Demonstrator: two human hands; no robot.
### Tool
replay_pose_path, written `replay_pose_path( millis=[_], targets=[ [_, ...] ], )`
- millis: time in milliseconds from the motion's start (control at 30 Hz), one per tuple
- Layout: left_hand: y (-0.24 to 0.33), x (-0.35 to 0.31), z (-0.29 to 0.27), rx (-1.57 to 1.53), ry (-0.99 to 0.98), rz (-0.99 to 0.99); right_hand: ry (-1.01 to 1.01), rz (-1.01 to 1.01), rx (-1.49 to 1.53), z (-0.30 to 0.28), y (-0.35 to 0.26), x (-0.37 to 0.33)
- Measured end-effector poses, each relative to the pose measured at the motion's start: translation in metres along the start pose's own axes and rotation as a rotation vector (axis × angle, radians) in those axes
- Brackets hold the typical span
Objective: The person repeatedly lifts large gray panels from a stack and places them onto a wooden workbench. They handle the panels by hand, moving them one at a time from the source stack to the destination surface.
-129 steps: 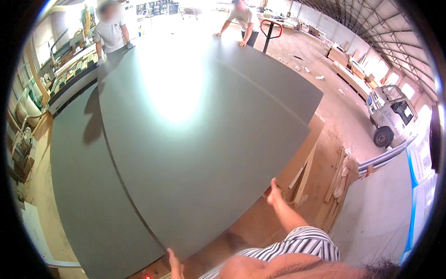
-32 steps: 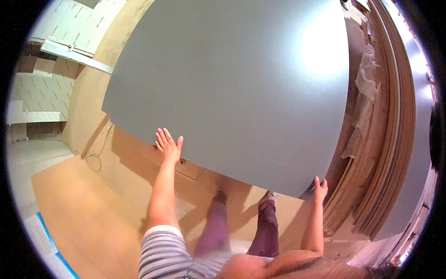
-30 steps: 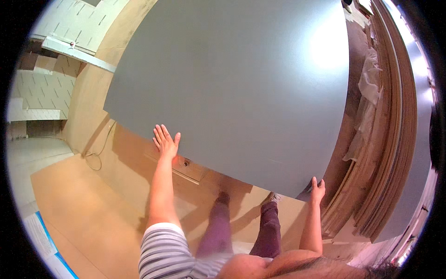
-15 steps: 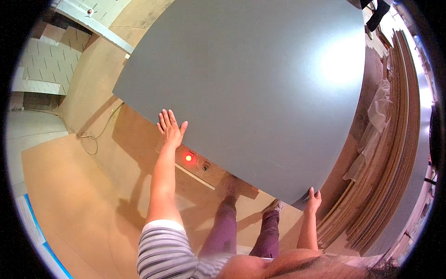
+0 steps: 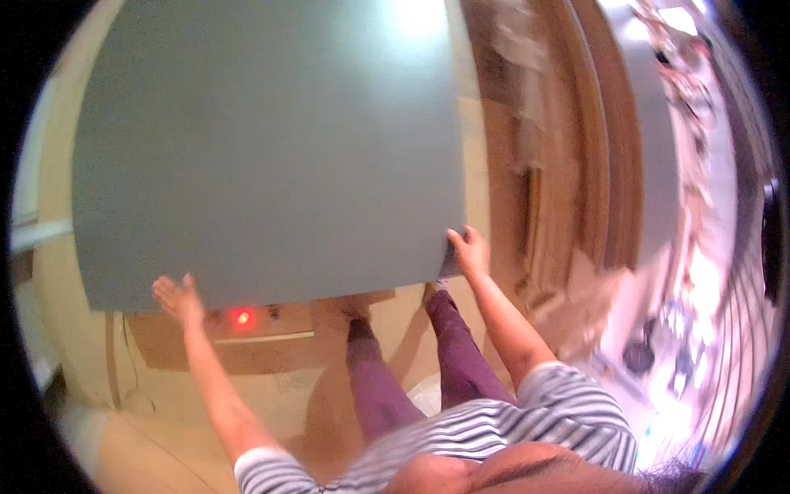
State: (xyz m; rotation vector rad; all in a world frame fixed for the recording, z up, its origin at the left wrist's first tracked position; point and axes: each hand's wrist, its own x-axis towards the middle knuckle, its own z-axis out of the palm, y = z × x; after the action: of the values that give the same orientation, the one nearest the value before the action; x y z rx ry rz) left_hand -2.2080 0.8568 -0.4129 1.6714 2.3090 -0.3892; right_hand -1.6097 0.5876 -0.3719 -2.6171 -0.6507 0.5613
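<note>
A large, flat grey panel fills the middle and far part of the head view, its near edge running roughly level in front of me. My left hand rests at the panel's near edge toward the left corner, fingers extended and slightly apart. At the near right corner, my right hand grips the panel's side edge; part of its fingers is hidden. Just below the near edge, a red light glows on a brown wooden base between my hands.
Long stacked brown boards stand along the right, with crumpled clear plastic beside them. Both my legs are close to the panel's near edge. A thin cable lies on the tan floor at left. Motion blurs the far right.
The view has swung right, so the panel sits further left with its near edge level. Both hands stay at its edges. The other person's dark-clothed leg at far right has left the view.
</note>
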Motion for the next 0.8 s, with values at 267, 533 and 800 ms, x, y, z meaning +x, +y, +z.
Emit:
replay_pose_path(
  millis=[267, 533, 800],
  targets=[
    [-0.005, -0.013, 0.035, 0.151, -0.094, 0.072, -0.56, -0.052, 0.371, -0.048, 0.004, -0.01],
    [0.243, -0.247, 0.01, 0.36, -0.157, 0.78, -0.495, -0.504, 0.13, -0.042, 0.083, -0.031],
    [0.375, -0.353, 0.093, 0.227, -0.286, 0.549, -0.402, -0.611, 0.121, -0.022, 0.145, -0.007]
  ],
)
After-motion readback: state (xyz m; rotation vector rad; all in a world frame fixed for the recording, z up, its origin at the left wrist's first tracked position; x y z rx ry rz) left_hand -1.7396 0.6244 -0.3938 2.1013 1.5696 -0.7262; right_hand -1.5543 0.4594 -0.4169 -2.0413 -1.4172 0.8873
